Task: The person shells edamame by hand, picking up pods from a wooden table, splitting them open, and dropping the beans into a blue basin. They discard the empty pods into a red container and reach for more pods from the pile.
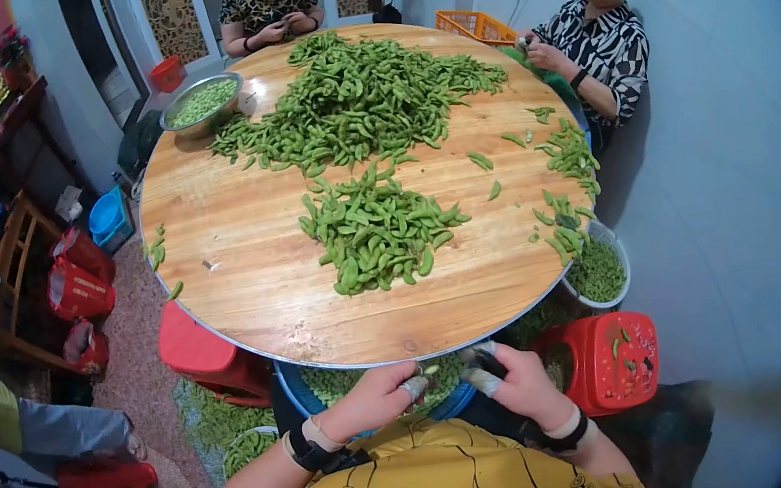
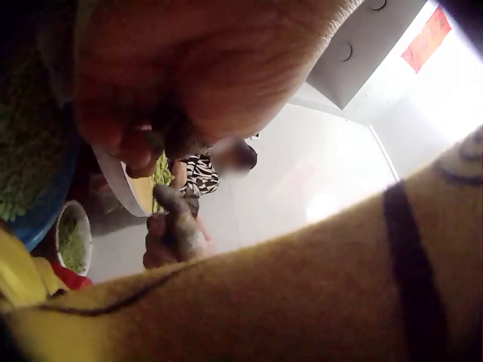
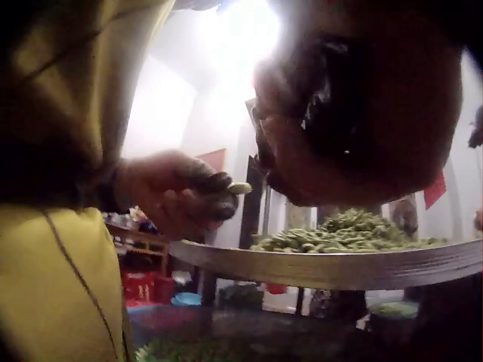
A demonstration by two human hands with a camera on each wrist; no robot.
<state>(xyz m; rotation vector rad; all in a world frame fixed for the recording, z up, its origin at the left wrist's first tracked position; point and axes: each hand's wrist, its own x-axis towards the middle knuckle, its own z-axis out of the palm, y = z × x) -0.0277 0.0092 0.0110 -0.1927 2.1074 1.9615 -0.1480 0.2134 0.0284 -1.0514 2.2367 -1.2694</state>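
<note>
My left hand point(image 1: 383, 400), its fingertips wrapped in greyish coverings, pinches a pale green soybean point(image 1: 431, 370) between thumb and finger. In the right wrist view the same soybean point(image 3: 240, 188) sticks out past the fingertips. Close by on the right, my right hand point(image 1: 522, 387) has curled fingers with dark and grey wraps; I cannot tell whether it holds anything. Both hands are at the near table edge, over a blue tub point(image 1: 301, 391) of shelled soybeans. A small pile of soybean pods point(image 1: 379, 231) lies in front of them on the round wooden table point(image 1: 248, 294).
A larger heap of pods point(image 1: 360, 98) covers the far table, beside a metal bowl point(image 1: 235, 94) of shelled beans. Red stools point(image 1: 620, 381) flank me; a white bucket point(image 1: 621, 262) of green bits stands at right. Two people sit across and at right, hands busy.
</note>
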